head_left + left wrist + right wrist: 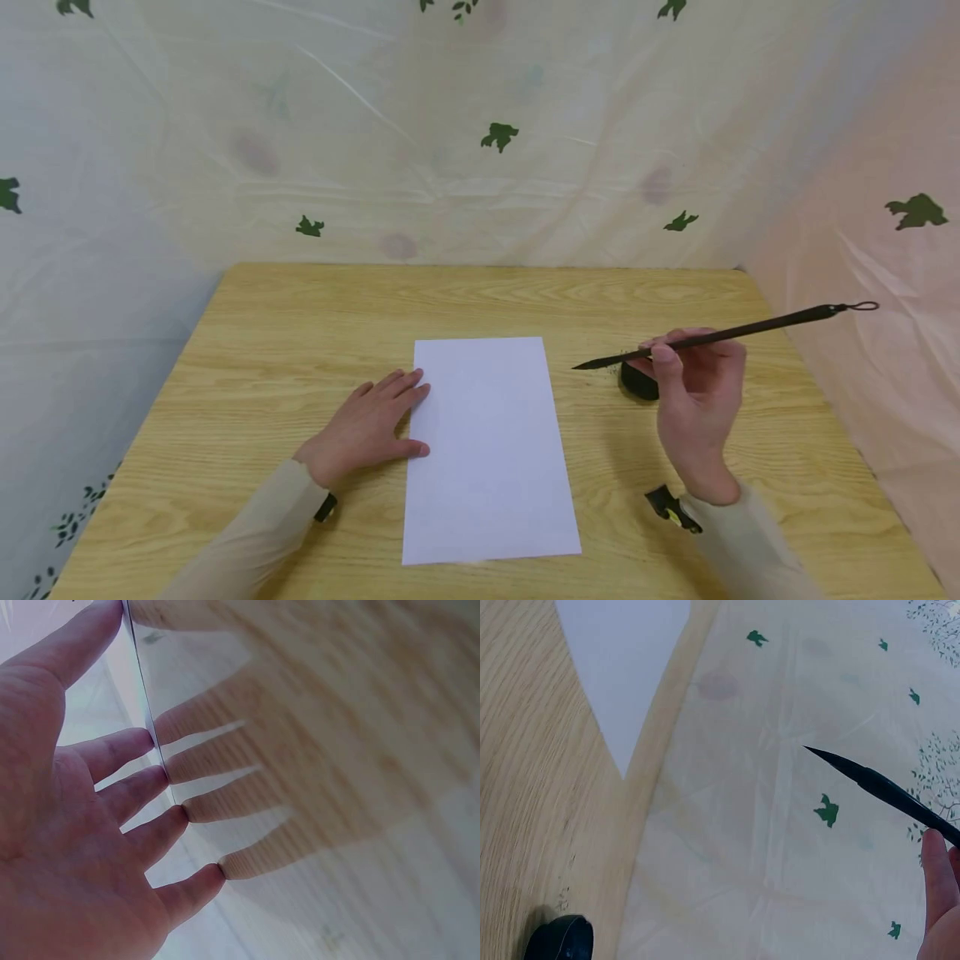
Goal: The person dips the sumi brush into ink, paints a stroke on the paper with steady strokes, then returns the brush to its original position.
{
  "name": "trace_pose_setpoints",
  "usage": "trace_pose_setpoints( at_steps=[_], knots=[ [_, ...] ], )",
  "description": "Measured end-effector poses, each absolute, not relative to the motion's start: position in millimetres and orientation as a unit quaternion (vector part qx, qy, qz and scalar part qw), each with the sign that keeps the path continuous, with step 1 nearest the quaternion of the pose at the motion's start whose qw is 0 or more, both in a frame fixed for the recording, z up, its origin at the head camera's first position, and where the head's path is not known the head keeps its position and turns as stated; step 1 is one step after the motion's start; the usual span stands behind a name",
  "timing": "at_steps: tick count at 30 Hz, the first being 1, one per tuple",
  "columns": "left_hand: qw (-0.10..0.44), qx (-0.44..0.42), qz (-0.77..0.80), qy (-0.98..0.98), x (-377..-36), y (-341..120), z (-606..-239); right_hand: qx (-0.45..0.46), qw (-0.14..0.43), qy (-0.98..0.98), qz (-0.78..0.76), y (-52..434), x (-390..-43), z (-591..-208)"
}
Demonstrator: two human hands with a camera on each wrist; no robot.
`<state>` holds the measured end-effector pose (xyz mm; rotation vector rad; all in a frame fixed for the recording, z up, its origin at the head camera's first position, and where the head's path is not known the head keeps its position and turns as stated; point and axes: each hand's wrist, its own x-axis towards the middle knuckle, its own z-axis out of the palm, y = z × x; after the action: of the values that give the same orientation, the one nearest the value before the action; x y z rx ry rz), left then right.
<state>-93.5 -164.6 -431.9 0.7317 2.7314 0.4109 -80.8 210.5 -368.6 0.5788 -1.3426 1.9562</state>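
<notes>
1. The left hand [363, 429] lies with its fingers spread, tips and thumb resting on the left edge of the paper [487, 450].
2. The paper, white and unmarked, lies flat on the wooden table [300, 308], between the two hands.
3. The right hand [701, 408] pinches the dark brush [780, 323] between thumb and fingers, right of the paper.
4. The brush is raised above the table and slanted; its pointed tip aims left, near the paper but apart from it, and its looped end is at the right.
5. A rounded black object [639, 383] sits on the table beneath the right hand's fingers, partly hidden.
</notes>
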Motion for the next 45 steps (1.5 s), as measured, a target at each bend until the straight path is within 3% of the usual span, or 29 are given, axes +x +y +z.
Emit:
trace_pose_setpoints(
  at_steps=[32,45],
  knots=[
    [0.143,0.251,0.144,0.947,-92.1,-163.5,-430.8,0.327,0.297,-0.546,0.712,140.3,-86.9,-369.6],
    [0.148,0.247,0.141,0.947,-93.8,-163.0,-431.8,0.324,0.255,-0.597,0.688,115.7,-89.8,-377.5]
  ],
)
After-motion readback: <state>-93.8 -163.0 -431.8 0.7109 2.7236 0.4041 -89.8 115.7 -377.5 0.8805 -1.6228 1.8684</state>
